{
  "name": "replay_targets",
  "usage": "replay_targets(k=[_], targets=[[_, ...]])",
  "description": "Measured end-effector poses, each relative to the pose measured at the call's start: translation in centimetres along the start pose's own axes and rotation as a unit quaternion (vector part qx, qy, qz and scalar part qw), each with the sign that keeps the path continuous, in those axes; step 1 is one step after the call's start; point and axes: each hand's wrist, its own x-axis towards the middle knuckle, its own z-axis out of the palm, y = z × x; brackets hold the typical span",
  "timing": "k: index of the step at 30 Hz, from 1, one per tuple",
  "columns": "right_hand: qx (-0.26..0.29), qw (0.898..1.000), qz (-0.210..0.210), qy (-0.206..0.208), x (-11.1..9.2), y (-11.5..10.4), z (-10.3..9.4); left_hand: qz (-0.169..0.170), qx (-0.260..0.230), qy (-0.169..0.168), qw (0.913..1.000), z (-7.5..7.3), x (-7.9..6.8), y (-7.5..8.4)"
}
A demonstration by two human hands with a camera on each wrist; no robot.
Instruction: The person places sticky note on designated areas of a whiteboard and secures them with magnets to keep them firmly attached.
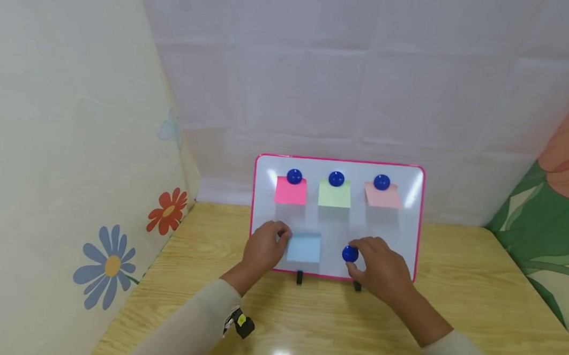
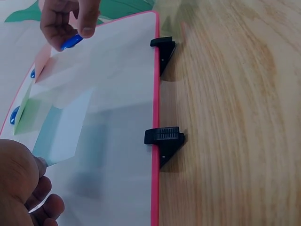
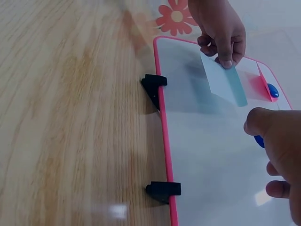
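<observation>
My left hand (image 1: 265, 245) pinches the left edge of a light blue sticky note (image 1: 304, 248) in front of the lower left of a small whiteboard (image 1: 337, 223) with a pink frame. Between thumb and fingers, my right hand (image 1: 381, 265) holds a round blue magnet (image 1: 350, 254), a little right of the note. In the right wrist view the note (image 3: 223, 84) stands out from the board, its shadow falling on the white surface. Along the board's top hang a hot pink note (image 1: 291, 191), a green note (image 1: 334, 194) and a pale pink note (image 1: 383, 195), each under a blue magnet.
The whiteboard leans upright on two black stand feet (image 2: 164, 136) on a wooden table (image 1: 306, 323). Behind it hangs a pale cloth backdrop (image 1: 347, 95). Flower-printed panels (image 1: 63, 160) flank the table on the left and right.
</observation>
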Motion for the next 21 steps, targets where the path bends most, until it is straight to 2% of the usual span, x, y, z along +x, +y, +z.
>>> replay_targets(k=[9, 15, 21], targets=[[-0.008, 0.999, -0.017, 0.029, 1.8, -0.7, 1.2, -0.018, 0.003, -0.003, 0.9998, -0.1, 0.7, 0.1], [-0.013, 0.999, -0.006, 0.029, 2.8, -1.5, 1.7, -0.019, 0.011, -0.002, 0.9998, -0.3, 1.2, 0.2], [-0.012, 0.999, -0.017, 0.043, 3.8, -2.2, 2.2, -0.019, 0.014, -0.002, 0.9997, -0.2, 1.8, 0.2]])
